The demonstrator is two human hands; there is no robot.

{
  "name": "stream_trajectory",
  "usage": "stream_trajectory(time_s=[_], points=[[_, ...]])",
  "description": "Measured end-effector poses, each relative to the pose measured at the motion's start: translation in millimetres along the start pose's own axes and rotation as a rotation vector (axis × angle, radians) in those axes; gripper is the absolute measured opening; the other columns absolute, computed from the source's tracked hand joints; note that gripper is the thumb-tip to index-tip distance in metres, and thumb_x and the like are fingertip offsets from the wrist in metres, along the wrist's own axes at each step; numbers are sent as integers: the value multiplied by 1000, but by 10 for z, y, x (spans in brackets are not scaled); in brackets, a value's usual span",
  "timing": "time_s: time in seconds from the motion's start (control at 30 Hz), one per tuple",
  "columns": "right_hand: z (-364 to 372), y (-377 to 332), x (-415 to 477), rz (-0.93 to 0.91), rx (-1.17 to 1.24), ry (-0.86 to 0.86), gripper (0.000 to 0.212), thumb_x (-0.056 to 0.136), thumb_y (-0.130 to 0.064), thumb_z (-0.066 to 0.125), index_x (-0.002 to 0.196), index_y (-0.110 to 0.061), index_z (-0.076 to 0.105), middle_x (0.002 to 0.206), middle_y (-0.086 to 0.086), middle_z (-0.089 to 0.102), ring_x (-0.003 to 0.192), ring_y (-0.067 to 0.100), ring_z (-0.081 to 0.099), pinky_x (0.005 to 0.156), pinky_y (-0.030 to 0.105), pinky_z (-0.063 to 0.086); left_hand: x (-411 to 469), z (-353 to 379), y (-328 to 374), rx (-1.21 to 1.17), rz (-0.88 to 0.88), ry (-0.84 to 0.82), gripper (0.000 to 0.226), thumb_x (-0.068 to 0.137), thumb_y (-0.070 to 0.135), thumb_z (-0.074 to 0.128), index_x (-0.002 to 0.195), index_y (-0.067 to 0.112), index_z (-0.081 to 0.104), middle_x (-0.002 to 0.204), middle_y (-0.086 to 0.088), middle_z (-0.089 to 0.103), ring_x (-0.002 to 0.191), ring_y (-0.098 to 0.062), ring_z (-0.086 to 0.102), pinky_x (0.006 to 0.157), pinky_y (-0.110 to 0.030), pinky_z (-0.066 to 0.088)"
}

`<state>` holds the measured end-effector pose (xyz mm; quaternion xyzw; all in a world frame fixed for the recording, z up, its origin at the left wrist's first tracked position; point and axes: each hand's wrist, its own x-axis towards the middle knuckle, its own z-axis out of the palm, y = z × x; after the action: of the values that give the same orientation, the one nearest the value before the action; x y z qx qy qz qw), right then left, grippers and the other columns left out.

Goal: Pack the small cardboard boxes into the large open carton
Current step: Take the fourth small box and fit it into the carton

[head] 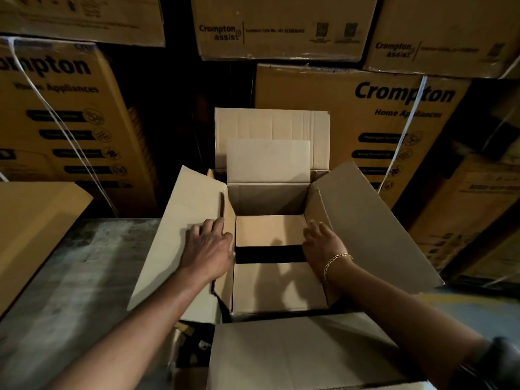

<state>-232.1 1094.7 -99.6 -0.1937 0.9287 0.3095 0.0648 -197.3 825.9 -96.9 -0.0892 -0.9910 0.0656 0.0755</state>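
Two small boxes point(270, 230) lie inside the large carton point(365, 220), far and near. The left hand point(209, 246) rests flat, fingers spread, on the left flap; the right hand point(323, 243), open and empty, touches the right wall.

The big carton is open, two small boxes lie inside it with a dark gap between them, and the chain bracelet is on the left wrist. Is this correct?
Not quite: the head view shows the chain bracelet on the right wrist, not the left. The rest holds: the large carton is open, and two small boxes lie inside with a dark gap between them.
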Motion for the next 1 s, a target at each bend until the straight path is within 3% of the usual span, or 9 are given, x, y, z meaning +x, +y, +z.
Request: stream_trajectory(time_s=[0.07, 0.2, 0.33, 0.47, 0.57, 0.73, 0.87, 0.93, 1.0], points=[[-3, -139, 38, -64, 24, -104, 44, 100, -26, 43, 143, -16, 48, 148, 11, 46, 139, 32, 37, 111, 43, 32, -34, -29, 48, -17, 12, -14, 43, 93, 41, 53, 132, 24, 59, 159, -9, 29, 140, -28, 29, 104, -50, 28], [19, -209, 84, -93, 83, -141, 76, 86, -43, 59, 152, -17, 31, 144, 8, 51, 132, 28, 46, 107, 42, 35, -91, -77, 104, -8, 58, -54, 45, 91, 25, 54, 135, 23, 57, 163, -9, 22, 147, -30, 18, 112, -51, 23], [-55, -114, 73, -52, 172, -277, 60, 85, -34, 61, 141, -21, 44, 139, 6, 56, 130, 29, 51, 104, 46, 36, -204, -110, 202, 89, 108, -132, 46, 90, 16, 54, 136, 19, 56, 161, -14, 26, 151, -35, 10, 121, -53, 9], [82, -224, 62, -71, 239, -284, 65, 90, -44, 51, 148, -21, 35, 144, 10, 51, 134, 34, 44, 112, 58, 19, -304, -149, 350, 169, 158, -230, 51, 89, 17, 55, 139, 12, 53, 154, -17, 39, 151, -35, 16, 124, -51, 1], [130, -210, 42, -79, 364, -299, 66, 92, -54, 45, 148, -21, 36, 147, 10, 48, 137, 31, 42, 115, 51, 16, -334, -130, 334, 44, 157, -247, 60, 89, 28, 56, 146, 14, 45, 154, -12, 41, 151, -31, 17, 123, -43, 2], [-60, 154, -173, 13, 899, -179, 49, 98, -59, 42, 123, -23, 62, 128, 6, 63, 116, 26, 58, 97, 35, 41, -392, -146, 238, -180, 159, -233, 96, 82, 61, 63, 158, 20, 20, 163, -4, 28, 153, -24, 14, 123, -38, 7], [-238, 338, -662, -90, 1201, -357, 56, 98, -64, 36, 105, -24, 75, 97, -2, 71, 105, 18, 62, 87, 27, 41, -544, -158, 230, -196, 204, -251, 78, 83, 67, 58, 149, 28, 42, 160, 3, 33, 154, -20, 7, 123, -44, 0], [-190, 331, -835, -128, 1148, -321, 49, 97, -64, 38, 99, -29, 73, 91, -5, 70, 104, 17, 62, 89, 30, 40, -687, -142, 228, -248, 231, -233, 63, 87, 67, 53, 139, 31, 54, 155, 8, 41, 153, -15, 11, 123, -43, 0], [-67, 306, -981, -140, 966, -200, 39, 93, -67, 46, 107, -37, 67, 105, -9, 68, 108, 14, 58, 98, 37, 38, -838, -108, 214, -303, 257, -174, 49, 93, 61, 50, 131, 33, 61, 148, 13, 48, 150, -11, 20, 121, -35, 3]])
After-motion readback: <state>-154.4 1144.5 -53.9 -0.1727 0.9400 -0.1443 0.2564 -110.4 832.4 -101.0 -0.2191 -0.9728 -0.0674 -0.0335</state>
